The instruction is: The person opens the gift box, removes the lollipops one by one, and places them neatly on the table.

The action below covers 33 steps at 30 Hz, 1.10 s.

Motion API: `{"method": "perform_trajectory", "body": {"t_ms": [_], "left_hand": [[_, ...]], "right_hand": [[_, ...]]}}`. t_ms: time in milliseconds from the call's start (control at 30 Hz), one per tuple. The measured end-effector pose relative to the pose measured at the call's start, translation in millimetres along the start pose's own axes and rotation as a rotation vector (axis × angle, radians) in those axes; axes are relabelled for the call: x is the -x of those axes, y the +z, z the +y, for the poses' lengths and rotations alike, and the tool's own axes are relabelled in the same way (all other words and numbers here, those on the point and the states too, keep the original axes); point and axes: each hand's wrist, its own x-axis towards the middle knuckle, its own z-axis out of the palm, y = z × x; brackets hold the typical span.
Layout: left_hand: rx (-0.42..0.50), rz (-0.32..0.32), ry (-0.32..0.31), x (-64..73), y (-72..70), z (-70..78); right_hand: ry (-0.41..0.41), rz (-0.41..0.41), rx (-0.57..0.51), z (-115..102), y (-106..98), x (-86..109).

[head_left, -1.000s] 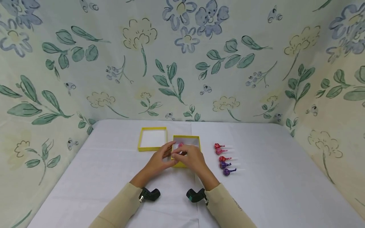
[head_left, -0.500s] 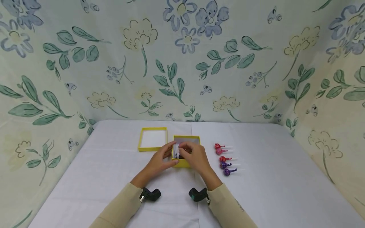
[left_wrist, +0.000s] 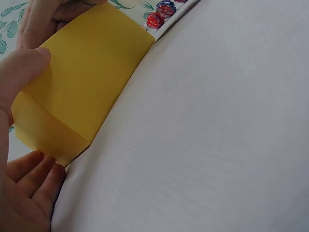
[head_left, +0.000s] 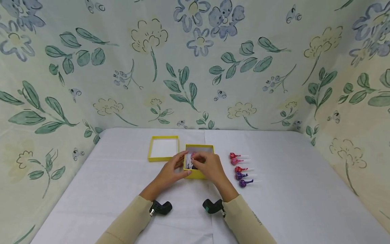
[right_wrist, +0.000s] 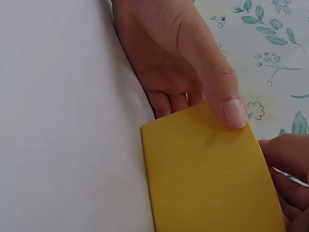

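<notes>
A yellow box (head_left: 197, 174) stands uncovered at the middle of the table. My left hand (head_left: 171, 169) grips its left front corner, thumb on the front wall and fingers along the side; the left wrist view shows the thumb (left_wrist: 36, 60) on the yellow cardboard. My right hand (head_left: 210, 166) reaches over the right side into the box, thumb and forefinger together. At those fingertips shows a pink-wrapped lollipop (head_left: 192, 155), mostly hidden by the fingers. Below it lie white and dark wrappers (head_left: 189, 165). In the right wrist view the right hand's fingers (right_wrist: 289, 152) show at the right edge.
Left of the box lies its yellow-rimmed lid (head_left: 163, 158), inner side up. Several lollipops with red, pink and purple wrappers, such as the purple lollipop (head_left: 242, 183), lie in a column to the right. A floral curtain (head_left: 195, 84) hangs behind the white table.
My right hand has drawn slightly to the right and its fingers have closed together over the box, uncovering more of the wrappers inside. My left hand stays on the box.
</notes>
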Motion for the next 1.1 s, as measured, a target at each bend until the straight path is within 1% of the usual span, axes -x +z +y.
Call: {"method": "perform_trajectory", "body": {"t_ms": [133, 300, 433, 533, 700, 800, 900, 1000, 1100], "left_hand": [[0.007, 0.005, 0.02, 0.2, 0.2, -0.7], [0.018, 0.001, 0.049, 2.1, -0.6, -2.0], [0.005, 0.002, 0.018, 3.4, -0.9, -1.9], [-0.004, 0.002, -0.002, 2.6, -0.4, -2.6], [-0.005, 0.004, -0.006, 0.9, 1.2, -3.3], [-0.008, 0.01, 0.011, 1.5, 1.5, -3.5], [-0.011, 0.007, 0.025, 1.2, 1.2, -3.1], [-0.015, -0.001, 0.035, 0.1, 0.5, -2.6], [-0.015, 0.0, 0.039, 0.2, -0.7, -2.4]], "right_hand": [[0.013, 0.036, -0.028, 0.5, -0.3, -0.1], [0.064, 0.067, -0.112, -2.5, -1.3, 1.4], [0.103, 0.063, -0.23, -2.4, -2.5, 1.1], [0.128, 0.079, -0.322, -1.9, -3.6, 0.0], [0.168, 0.105, -0.427, -2.5, -8.0, -0.2], [0.209, 0.115, -0.548, -3.4, -13.3, 0.0], [0.247, 0.156, -0.673, -5.0, -21.4, 0.8], [0.286, 0.191, -0.755, -6.2, -30.3, 3.7], [0.317, 0.193, -0.812, -6.3, -38.6, 9.5]]}}
